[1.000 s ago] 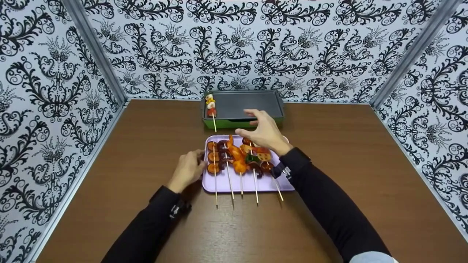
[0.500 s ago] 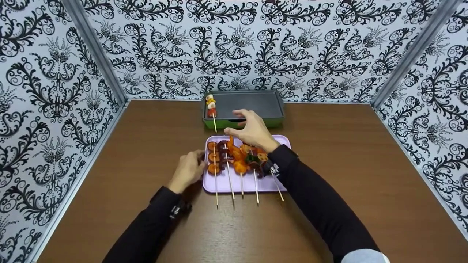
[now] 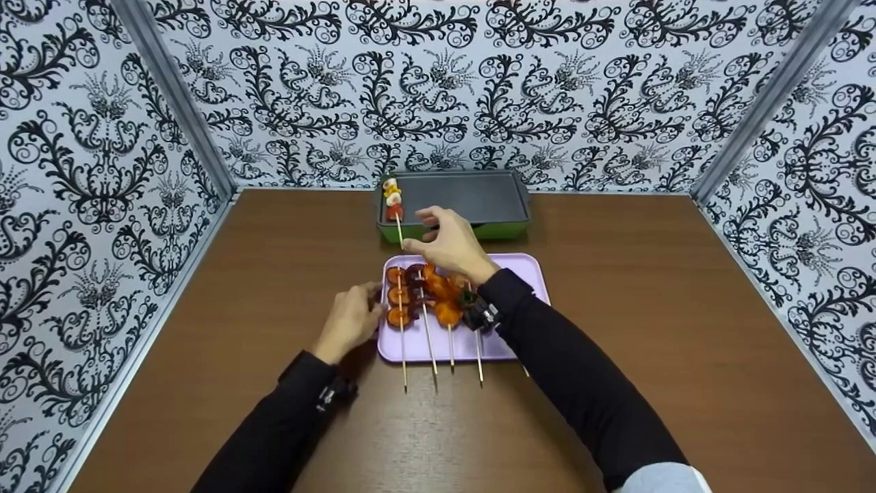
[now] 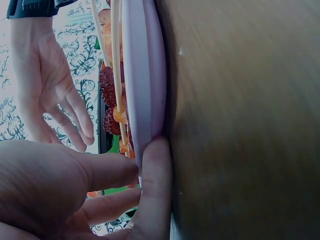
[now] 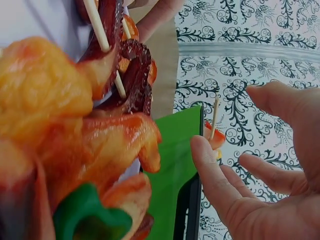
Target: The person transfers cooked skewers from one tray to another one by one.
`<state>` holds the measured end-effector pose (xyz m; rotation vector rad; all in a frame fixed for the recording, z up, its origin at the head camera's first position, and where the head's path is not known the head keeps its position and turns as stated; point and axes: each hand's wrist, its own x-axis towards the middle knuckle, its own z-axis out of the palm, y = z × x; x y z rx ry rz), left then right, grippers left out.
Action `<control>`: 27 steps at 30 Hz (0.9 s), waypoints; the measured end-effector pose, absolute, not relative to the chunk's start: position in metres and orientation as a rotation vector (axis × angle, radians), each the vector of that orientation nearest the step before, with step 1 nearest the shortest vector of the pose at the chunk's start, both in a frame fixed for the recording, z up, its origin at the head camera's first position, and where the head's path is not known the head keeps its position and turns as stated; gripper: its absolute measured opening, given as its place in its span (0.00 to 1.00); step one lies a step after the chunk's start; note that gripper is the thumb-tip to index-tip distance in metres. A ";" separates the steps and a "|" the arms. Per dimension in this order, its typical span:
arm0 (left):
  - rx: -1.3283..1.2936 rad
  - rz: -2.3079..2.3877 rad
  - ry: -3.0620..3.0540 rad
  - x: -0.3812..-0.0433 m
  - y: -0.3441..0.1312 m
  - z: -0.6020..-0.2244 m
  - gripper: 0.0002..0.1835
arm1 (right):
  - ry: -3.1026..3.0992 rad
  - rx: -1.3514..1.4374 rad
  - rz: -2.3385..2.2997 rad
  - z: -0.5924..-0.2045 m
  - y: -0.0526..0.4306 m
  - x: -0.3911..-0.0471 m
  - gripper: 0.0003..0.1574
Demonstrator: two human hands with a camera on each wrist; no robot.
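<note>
My left hand (image 3: 351, 320) pinches the left rim of a lilac tray (image 3: 523, 267); the left wrist view shows the fingers (image 4: 156, 170) at its edge. Several food skewers lie side by side on the tray, among them one with orange-brown rounds (image 3: 397, 296), a dark tentacle-like one (image 4: 107, 82) and a glossy orange meat skewer (image 3: 446, 313). My right hand (image 3: 448, 243) hovers over the tray's far edge, thumb and fingers spread apart and holding nothing. Its thumb tip is near the bare stick of a kebab skewer (image 3: 393, 202) with red, white and yellow pieces. My right forearm hides the rightmost skewer's food.
Behind the tray stands a green grill (image 3: 503, 231) with a dark flat plate (image 3: 465, 195); the kebab lies at its left end, stick overhanging the front. The skewer sticks jut over the tray's near edge. Patterned walls (image 3: 438, 89) enclose the brown table (image 3: 636, 287).
My right hand has moved left across the tray's far side towards the kebab's stick, its fingers still spread. My left hand has stayed at the tray's rim.
</note>
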<state>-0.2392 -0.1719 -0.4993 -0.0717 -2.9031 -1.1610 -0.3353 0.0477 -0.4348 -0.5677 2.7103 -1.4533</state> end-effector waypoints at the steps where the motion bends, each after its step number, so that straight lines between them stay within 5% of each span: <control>1: -0.073 -1.156 -2.902 -0.239 -0.172 -0.499 0.24 | 2.709 -0.558 -1.453 -0.435 0.045 -0.336 0.46; 27: -0.050 -1.234 -2.903 -0.238 -0.171 -0.497 0.24 | 2.636 -0.363 -1.600 -0.442 0.020 -0.351 0.19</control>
